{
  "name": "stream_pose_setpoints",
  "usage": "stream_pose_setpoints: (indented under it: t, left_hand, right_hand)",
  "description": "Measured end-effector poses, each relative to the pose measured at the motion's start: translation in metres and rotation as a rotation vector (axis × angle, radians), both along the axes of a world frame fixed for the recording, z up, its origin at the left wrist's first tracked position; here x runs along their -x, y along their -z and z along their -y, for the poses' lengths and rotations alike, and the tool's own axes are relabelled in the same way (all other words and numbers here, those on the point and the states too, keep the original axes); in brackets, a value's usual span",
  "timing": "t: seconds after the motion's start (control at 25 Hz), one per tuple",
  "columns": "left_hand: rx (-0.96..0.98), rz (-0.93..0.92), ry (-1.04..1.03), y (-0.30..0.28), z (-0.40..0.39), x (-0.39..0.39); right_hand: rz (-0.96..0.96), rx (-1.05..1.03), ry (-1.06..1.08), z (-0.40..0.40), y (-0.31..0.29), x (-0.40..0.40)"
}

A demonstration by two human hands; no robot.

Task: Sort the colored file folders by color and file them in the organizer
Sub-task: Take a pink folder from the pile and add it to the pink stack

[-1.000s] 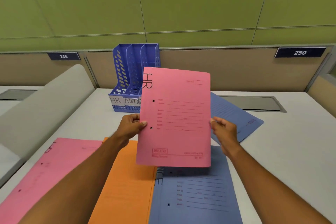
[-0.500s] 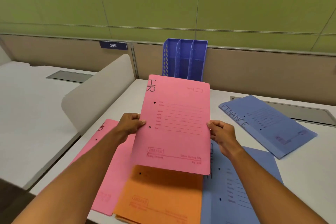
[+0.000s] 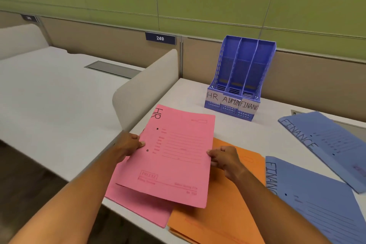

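Desk [image 3: 267,131] | pink folder [image 3: 170,156] lengthwise away (HR far) | left hand [image 3: 129,144], right hand [image 3: 223,157] pinch sides

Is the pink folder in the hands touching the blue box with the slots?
Apart. The head view shows bare desk between the held pink folder and the blue organizer.

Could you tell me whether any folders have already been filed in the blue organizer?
No, all three compartments of the organizer stand empty, and both hands hold the pink folder above the desk.
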State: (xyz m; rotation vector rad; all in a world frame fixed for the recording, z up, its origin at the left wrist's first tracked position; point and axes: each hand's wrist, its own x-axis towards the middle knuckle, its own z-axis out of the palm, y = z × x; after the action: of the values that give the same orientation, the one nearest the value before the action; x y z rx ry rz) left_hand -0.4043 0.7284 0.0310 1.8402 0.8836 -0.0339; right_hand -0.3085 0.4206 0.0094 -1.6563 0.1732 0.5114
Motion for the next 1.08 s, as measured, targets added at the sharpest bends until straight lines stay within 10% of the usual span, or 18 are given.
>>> stream_pose_setpoints:
  t: [1.08]
  left_hand:
    - [-0.291,-0.095,-0.086,0.005,-0.031,0.015]
  right_hand:
    - [-0.208,0.210,-0.165,-0.074,-0.016,0.040]
